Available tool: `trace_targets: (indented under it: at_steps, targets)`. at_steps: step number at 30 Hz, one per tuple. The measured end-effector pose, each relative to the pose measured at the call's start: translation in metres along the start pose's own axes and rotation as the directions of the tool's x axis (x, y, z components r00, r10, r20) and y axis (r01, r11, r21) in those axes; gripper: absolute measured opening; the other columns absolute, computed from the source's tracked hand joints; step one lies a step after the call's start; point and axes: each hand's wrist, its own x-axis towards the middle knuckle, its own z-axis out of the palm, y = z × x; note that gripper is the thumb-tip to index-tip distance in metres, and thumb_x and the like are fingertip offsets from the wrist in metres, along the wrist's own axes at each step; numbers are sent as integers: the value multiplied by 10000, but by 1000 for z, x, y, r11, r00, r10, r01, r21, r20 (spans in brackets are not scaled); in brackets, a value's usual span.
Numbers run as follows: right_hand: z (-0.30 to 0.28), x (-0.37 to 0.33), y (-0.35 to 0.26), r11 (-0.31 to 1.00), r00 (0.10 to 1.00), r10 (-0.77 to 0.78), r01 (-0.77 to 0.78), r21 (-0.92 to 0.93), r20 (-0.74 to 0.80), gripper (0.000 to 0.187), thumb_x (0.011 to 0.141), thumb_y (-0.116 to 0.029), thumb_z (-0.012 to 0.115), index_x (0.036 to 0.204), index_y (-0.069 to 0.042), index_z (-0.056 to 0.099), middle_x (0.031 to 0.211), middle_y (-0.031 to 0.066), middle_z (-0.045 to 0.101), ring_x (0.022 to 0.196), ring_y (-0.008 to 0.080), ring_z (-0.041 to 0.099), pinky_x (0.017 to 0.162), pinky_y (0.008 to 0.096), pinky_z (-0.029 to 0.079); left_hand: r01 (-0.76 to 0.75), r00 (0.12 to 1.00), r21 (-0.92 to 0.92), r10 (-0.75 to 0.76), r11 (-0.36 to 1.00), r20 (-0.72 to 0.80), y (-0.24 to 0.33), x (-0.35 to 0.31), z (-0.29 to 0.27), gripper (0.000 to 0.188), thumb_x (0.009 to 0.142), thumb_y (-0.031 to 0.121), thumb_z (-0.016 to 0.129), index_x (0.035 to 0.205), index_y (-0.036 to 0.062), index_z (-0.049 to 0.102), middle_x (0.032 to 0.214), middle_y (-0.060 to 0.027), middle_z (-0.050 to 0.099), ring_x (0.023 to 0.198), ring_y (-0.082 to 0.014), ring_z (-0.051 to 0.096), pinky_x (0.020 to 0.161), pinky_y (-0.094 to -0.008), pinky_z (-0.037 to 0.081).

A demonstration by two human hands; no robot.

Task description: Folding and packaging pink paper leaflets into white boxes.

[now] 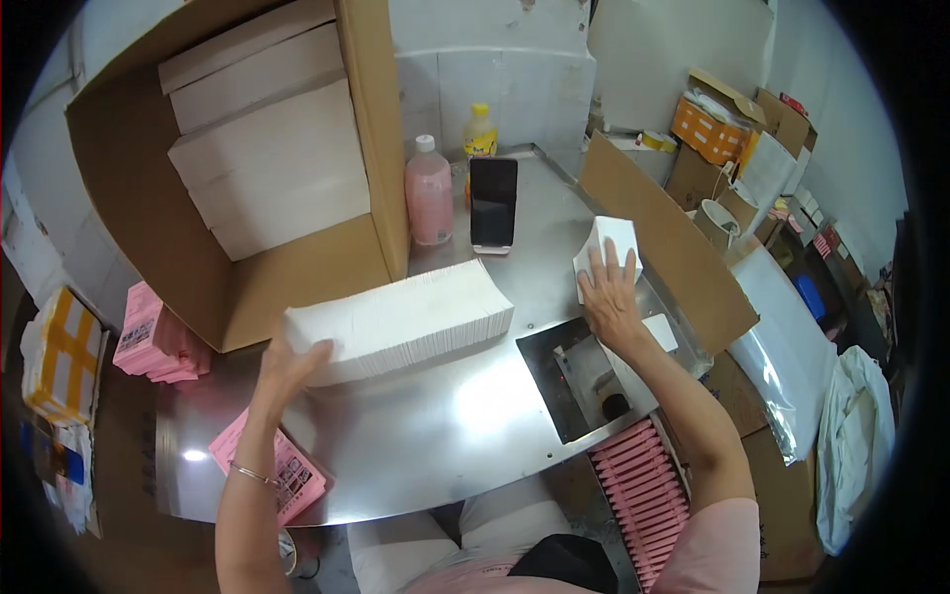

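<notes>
A long row of white paper cards (406,322), packed face to face, lies across the metal table. My left hand (290,364) is closed on its left end, with the thumb against the near side; the other fingers are partly hidden. To the right, my right hand (611,297) rests on a smaller block of white cards (618,236), fingers over its top and side. Beneath that forearm is a rectangular opening in the table with a machine part (594,381) inside.
A large cardboard box (307,297) holding white packs (277,158) stands at the back left. A phone (493,203), a pink bottle (427,193) and a yellow-capped bottle (481,134) stand behind. Pink packets (302,480) lie near the left forearm. Pink pieces (643,495) line a tray below right.
</notes>
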Motion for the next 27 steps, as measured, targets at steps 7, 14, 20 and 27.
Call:
trace_targets:
  at_steps: [7,14,20,27]
  targets:
    - [-27,46,-116,194,998,62,18,981,-30,776,651,-178,742,1346,-26,432,1350,321,419,1280,518,401,1084,471,383,-28,998,-145,35,989,49,14,7,35,915,776,306,628,1527,-13,216,1329,-288,534,1225,-351,551,1046,-344,403]
    - [-8,40,-100,539,905,360,-3,843,-227,570,593,-143,758,1097,-44,511,1216,271,459,1168,455,474,970,501,440,108,985,-411,-42,905,166,19,-6,25,922,780,295,691,1520,-16,239,1332,-238,541,1141,-295,595,986,-354,458]
    - [-15,41,-57,982,992,-113,120,147,-59,570,666,-51,687,1221,10,576,1351,346,441,1285,486,425,1105,609,289,-45,994,-224,66,974,86,3,13,25,841,791,393,738,1442,-2,382,1250,-224,602,1104,-268,616,831,-380,545]
    - [-51,54,-199,489,976,218,-84,868,-28,834,626,-204,779,1360,-79,404,1313,336,393,1240,523,406,1041,558,395,9,999,204,-15,979,30,59,14,62,1169,716,714,684,1437,-119,291,1406,-334,448,1278,-423,502,1053,-410,435]
